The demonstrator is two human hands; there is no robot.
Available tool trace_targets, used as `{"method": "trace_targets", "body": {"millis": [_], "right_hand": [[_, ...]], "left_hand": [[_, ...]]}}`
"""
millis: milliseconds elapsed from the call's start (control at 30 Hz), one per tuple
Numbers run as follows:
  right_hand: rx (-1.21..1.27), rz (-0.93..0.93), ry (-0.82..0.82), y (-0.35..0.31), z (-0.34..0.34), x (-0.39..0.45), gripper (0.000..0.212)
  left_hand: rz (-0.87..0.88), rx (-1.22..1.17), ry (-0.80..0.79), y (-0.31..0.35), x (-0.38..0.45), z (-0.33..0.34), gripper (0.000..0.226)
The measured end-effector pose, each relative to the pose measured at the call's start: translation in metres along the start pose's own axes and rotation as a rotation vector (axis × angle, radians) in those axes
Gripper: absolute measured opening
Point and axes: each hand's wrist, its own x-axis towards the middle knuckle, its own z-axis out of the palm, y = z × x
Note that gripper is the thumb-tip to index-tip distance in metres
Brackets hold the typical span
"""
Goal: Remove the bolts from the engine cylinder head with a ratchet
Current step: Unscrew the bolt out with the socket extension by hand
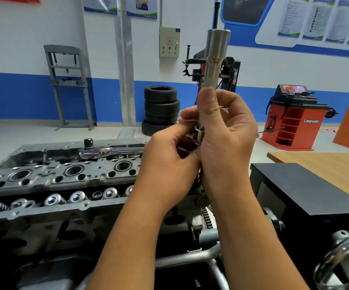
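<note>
Engine: the grey cast-metal engine cylinder head (50, 176) lies across the lower left, valve springs and round bores facing up, so its bolt holes are reachable from above.
Bench: a dark-topped black cabinet (307, 189) stands just to the right of the engine, with a pale wooden tabletop (326, 164) behind it.
Background: a stack of 3 black tyres (161, 109) rests against the blue-and-white wall.
Ratchet: the chrome ratchet handle (110, 151) lies along the far edge of the cylinder head, its square drive pointing up; it looks parked there, freeing both hands for the socket.
Right hand: the right hand (226, 130) grips the long silver deep socket (215, 59) upright, thumb pressed along its lower barrel, open end upward.
Left hand: the left hand (169, 155) has its fingers curled round a small chrome adapter piece (198, 132) at the socket's base, apparently fitting or pulling it.
Bolts: none can be told apart on the head from here.
Stage: judged as tool preparation; loosening is not yet begun.
</note>
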Motion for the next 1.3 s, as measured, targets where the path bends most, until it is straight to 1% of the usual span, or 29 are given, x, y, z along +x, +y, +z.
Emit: {"method": "trace_targets", "body": {"millis": [67,200,233,333,433,467,500,567,600,667,733,800,867,1000,1067,1167,1200,1233,1300], "right_hand": [[0.025,-0.022,0.032,0.0008,-0.0007,0.0005,0.022],[0.013,-0.050,0.025,0.0009,-0.0006,0.0038,0.031],[0.001,-0.056,0.018,0.0011,-0.0009,0.0043,0.032],[-0.049,-0.067,-0.013,0.0028,-0.0023,0.0055,0.027],[-0.066,-0.038,-0.041,0.0029,-0.0030,0.0059,0.036],[-0.061,-0.022,-0.050,0.0019,-0.0032,0.0059,0.038],[-0.052,-0.010,-0.055,0.0009,-0.0038,0.0060,0.039],[-0.035,-0.015,-0.060,-0.0004,-0.0057,0.0062,0.031],[-0.026,-0.022,-0.058,-0.0005,-0.0066,0.0060,0.025],[0.005,-0.023,-0.033,0.0011,-0.0077,0.0059,0.025],[0.026,-0.039,-0.021,0.0025,-0.0081,0.0069,0.026],[0.014,-0.053,-0.037,0.0029,-0.0078,0.0078,0.022],[-0.012,-0.045,-0.067,0.0032,-0.0074,0.0075,0.024],[-0.013,0.026,-0.091,0.0015,-0.0045,0.0063,0.036],[-0.002,0.023,-0.090,0.0001,-0.0053,0.0066,0.032],[-0.010,-0.023,-0.073,0.0012,-0.0079,0.0065,0.017],[0.005,-0.032,-0.060,0.0023,-0.0079,0.0065,0.016],[0.030,-0.035,-0.048,0.0034,-0.0074,0.0066,0.017],[0.080,-0.034,-0.034,0.0045,-0.0064,0.0063,0.022]], "left_hand": [[0.019,0.004,0.000,-0.0013,-0.0003,-0.0001,0.035],[-0.001,-0.103,-0.138,-0.0014,-0.0007,-0.0048,0.038],[-0.001,-0.114,-0.150,-0.0009,-0.0008,-0.0056,0.041],[0.024,-0.063,-0.075,0.0008,-0.0016,-0.0028,0.048],[0.008,-0.027,0.038,-0.0002,-0.0009,0.0012,0.054],[-0.006,-0.021,0.060,-0.0007,-0.0007,0.0017,0.054],[-0.014,-0.017,0.067,-0.0011,-0.0006,0.0020,0.049],[-0.006,-0.006,0.052,-0.0016,-0.0008,0.0029,0.030],[-0.002,0.012,0.043,-0.0015,-0.0013,0.0032,0.024],[-0.002,0.024,-0.006,-0.0011,-0.0011,0.0029,0.018],[-0.010,0.002,-0.096,-0.0003,-0.0009,-0.0004,0.018],[-0.002,-0.014,-0.146,0.0016,-0.0005,-0.0045,0.021],[-0.004,-0.021,-0.127,0.0019,-0.0016,-0.0051,0.026],[-0.031,0.034,0.037,-0.0040,-0.0006,0.0013,0.025],[-0.029,0.029,0.068,-0.0030,0.0002,0.0031,0.023],[-0.007,0.062,0.024,-0.0006,-0.0006,0.0036,0.017],[0.004,0.052,-0.008,0.0001,-0.0008,0.0034,0.012],[0.008,0.034,-0.032,-0.0001,-0.0007,0.0027,0.012],[0.021,0.008,-0.053,-0.0014,-0.0004,-0.0005,0.027]]}}
